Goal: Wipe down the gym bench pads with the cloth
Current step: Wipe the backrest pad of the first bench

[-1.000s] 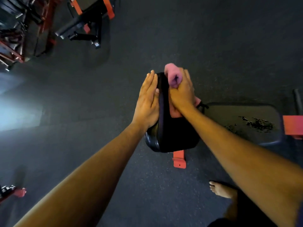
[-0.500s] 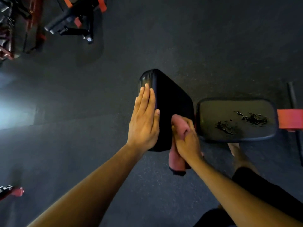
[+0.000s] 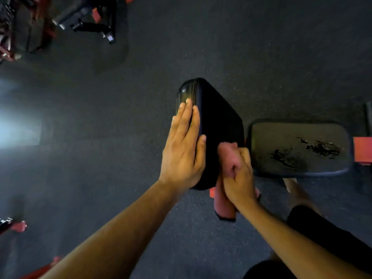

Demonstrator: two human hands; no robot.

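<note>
The upright back pad is braced by the left hand, whose fingers are laid flat and straight along its left edge. The pink cloth is bunched and gripped in the curled fingers of the right hand and is pressed against the lower right part of the pad's face; a loose end is left hanging below the wrist. Just beside the back pad, to the right, the seat pad is seen lying flat, its cover cracked and flaking in dark patches.

The cloth is judged soft, light and limp, best held wadded in the palm as it is. The back pad is judged firm and smooth, probably slick, so steadying from the opposite side seems wise. The torn seat cover may snag the cloth.

The bench frame is mostly hidden beneath the pads, and the pad's back face cannot be seen. The equipment at the upper left is blurred.
</note>
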